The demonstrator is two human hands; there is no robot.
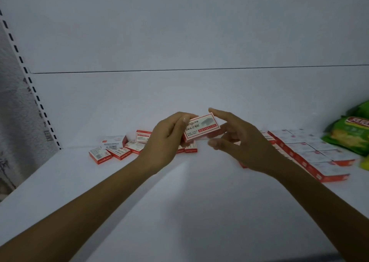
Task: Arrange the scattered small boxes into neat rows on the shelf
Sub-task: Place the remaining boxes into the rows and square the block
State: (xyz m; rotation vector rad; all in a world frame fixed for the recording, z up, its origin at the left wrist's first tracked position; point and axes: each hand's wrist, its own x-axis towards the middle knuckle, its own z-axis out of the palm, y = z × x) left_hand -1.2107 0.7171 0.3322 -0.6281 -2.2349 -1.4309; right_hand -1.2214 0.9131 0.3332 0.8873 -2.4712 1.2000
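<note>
a white shelf [179, 191] holds it all. at its left edge stands a white post [26, 70] with a row of dark slots. near the back left, some scattered boxes [119, 148] lie in a messy heap, some flat and some leaning on each other. the left hand [169, 134] hides part of the heap. on the right, neat rows of boxes [311, 152] lie flat, side by side and touching. the right hand [239, 142] covers their near left end. just past the rows sit green snack bags [349, 134].

the held box [201, 128] is up in the air above the shelf, between both hands. the left hand curls round its left end, thumb on the front. the right hand is spread wide, with its first finger on the top right corner and other fingers behind the box. its thumb is just below, not touching.

the box front shows "24/6", the letters "ngu" and a grey picture. the bag's red label is too blurry to read.

the boxes are small flat cardboard blocks, white with red sides. the bags look shiny and crinkly.
</note>
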